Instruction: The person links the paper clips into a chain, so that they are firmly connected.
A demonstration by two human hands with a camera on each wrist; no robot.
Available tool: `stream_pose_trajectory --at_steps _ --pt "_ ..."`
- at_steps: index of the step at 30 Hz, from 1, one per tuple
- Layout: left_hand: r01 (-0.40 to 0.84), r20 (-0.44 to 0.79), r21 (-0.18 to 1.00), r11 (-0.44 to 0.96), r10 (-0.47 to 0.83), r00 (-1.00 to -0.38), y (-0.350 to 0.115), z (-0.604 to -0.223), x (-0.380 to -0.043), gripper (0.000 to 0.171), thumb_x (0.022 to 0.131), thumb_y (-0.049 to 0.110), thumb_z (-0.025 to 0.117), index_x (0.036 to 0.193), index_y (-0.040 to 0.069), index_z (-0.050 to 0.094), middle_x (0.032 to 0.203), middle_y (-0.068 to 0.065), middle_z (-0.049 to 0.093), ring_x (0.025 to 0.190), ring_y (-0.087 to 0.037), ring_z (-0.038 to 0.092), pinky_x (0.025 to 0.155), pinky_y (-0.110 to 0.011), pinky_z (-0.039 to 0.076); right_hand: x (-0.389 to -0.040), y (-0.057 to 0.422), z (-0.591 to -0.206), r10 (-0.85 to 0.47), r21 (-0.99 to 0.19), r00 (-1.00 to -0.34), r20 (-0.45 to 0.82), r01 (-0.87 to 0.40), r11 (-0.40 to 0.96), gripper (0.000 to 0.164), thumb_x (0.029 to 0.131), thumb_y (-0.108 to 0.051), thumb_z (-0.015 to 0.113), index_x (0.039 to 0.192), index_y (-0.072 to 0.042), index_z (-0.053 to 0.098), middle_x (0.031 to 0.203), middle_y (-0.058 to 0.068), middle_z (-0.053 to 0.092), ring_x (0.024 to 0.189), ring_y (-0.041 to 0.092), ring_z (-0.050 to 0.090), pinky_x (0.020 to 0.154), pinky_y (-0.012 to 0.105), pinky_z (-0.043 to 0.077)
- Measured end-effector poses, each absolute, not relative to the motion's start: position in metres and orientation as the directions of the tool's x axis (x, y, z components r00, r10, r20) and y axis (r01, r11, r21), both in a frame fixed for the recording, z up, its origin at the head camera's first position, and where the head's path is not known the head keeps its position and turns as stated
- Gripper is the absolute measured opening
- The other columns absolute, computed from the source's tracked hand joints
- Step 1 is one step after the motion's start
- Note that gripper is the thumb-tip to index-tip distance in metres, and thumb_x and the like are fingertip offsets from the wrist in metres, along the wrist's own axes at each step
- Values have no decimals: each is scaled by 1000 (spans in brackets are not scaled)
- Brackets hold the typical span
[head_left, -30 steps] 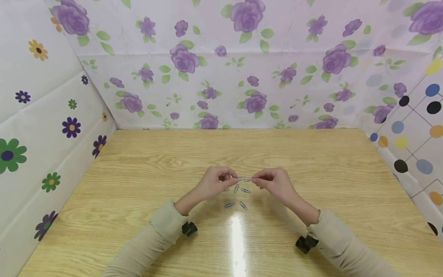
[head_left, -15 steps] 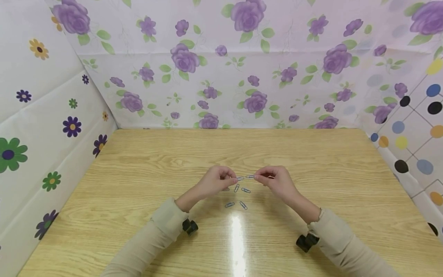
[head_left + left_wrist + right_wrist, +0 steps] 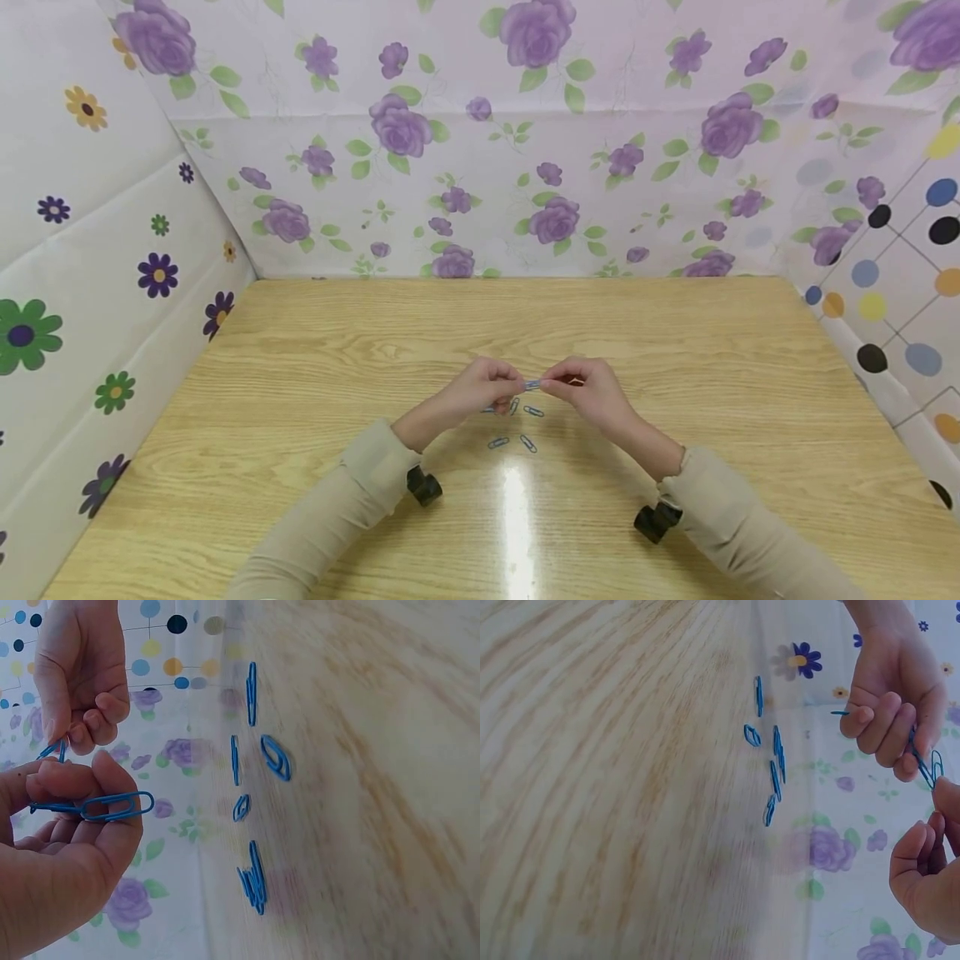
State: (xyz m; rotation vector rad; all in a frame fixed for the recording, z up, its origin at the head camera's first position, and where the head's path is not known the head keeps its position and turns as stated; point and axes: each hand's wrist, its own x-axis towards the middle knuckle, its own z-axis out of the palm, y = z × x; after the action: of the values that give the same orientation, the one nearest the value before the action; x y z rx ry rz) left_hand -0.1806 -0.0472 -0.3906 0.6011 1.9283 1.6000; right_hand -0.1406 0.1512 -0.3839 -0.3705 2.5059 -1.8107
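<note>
Just above the table, my left hand (image 3: pixel 483 387) pinches a blue paper clip (image 3: pixel 922 766) between thumb and forefinger. Another blue paper clip (image 3: pixel 116 806) sticks out past its curled fingers in the left wrist view; it seems joined to more wire inside the hand, partly hidden. Facing it, my right hand (image 3: pixel 592 392) pinches a paper clip (image 3: pixel 937 765) by its end. The clips between the two hands meet or overlap; whether they are hooked together I cannot tell. Below the hands, several loose blue paper clips (image 3: pixel 528 443) lie on the table.
The wooden table (image 3: pixel 337 325) spreads out on all sides of the hands. A flowered cloth (image 3: pixel 480 192) stands behind it, with patterned cloths at left and right. Black wrist cameras (image 3: pixel 425 486) sit below both sleeves.
The two hands first drew slightly apart, separating the clips. Now the left hand has moved right and the right hand left, bringing the clips together again. The loose clips stay put.
</note>
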Motion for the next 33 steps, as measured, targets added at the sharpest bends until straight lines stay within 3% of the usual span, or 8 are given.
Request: stream_pose_trajectory --at_steps 9,15,19,24,28,33 --pt "-75 -136 990 118 677 -724 -49 -389 -179 17 95 5 44 84 -4 54 57 -1 36 52 -11 43 54 -25 42 -143 155 -392 -230 -894 -956 182 -258 366 6 84 -7 65 85 -2 68 82 7 62 66 17 51 55 24 44" --pt "-92 -152 988 125 655 -740 -52 -388 -178 16 96 6 43 85 -2 53 63 -3 46 57 -12 49 61 -30 46 -141 159 -396 -236 -841 -939 251 -332 426 6 84 -8 65 82 -3 66 79 2 62 63 14 51 54 25 45" --pt "-83 -134 991 109 641 -756 -53 -387 -177 16 95 6 45 87 -5 53 70 -5 55 62 -14 56 66 -33 50 -140 160 -396 -243 -839 -934 261 -344 421 7 84 -10 65 83 -3 66 79 0 62 65 14 53 56 25 46" --pt "-79 -94 996 52 613 -785 -53 -388 -176 13 91 -1 45 94 -12 51 72 -6 57 63 -16 56 64 -29 49 -139 159 -394 -259 -839 -935 243 -336 428 4 83 -9 66 83 -5 67 79 1 61 69 15 53 59 25 46" --pt "-23 -69 996 84 606 -793 -53 -389 -176 18 88 1 50 101 -13 53 63 -2 51 56 -13 47 56 -25 42 -139 157 -394 -280 -834 -931 235 -341 433 4 83 -8 67 83 -5 68 79 2 61 69 15 53 60 26 45" --pt "156 -13 962 223 611 -791 -50 -391 -176 16 87 8 60 97 -3 64 60 -2 50 51 -10 39 48 -22 33 -138 156 -394 -308 -806 -918 249 -373 459 5 84 -9 66 82 -4 68 76 0 60 67 14 52 60 26 45"
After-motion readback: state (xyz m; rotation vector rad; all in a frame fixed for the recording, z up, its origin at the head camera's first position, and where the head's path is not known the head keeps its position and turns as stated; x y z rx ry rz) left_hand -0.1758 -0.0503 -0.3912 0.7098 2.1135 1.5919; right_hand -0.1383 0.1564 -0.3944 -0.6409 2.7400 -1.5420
